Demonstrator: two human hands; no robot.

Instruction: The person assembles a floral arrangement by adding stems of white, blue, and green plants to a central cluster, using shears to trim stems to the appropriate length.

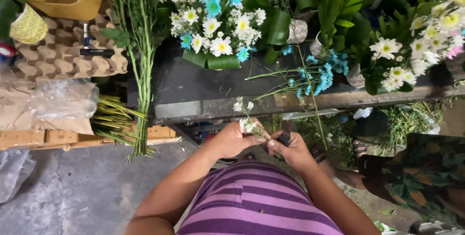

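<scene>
From the head camera we see our left hand point(236, 140) pinched around a small white flower sprig point(246, 121), just below the dark counter point(193, 87) edge. Our right hand point(289, 150) is closed on a small dark tool point(284, 138), touching the left, with a white-and-blue bouquet point(218, 24) on the counter above.

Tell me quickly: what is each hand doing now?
Left hand: closed on a small sprig of white flowers.
Right hand: closed on a small dark object, which cannot be identified.

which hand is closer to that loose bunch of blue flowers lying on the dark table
Right. The right hand sits just below the blue flowers, off the table edge; the left hand is farther left, holding white flowers.
</scene>
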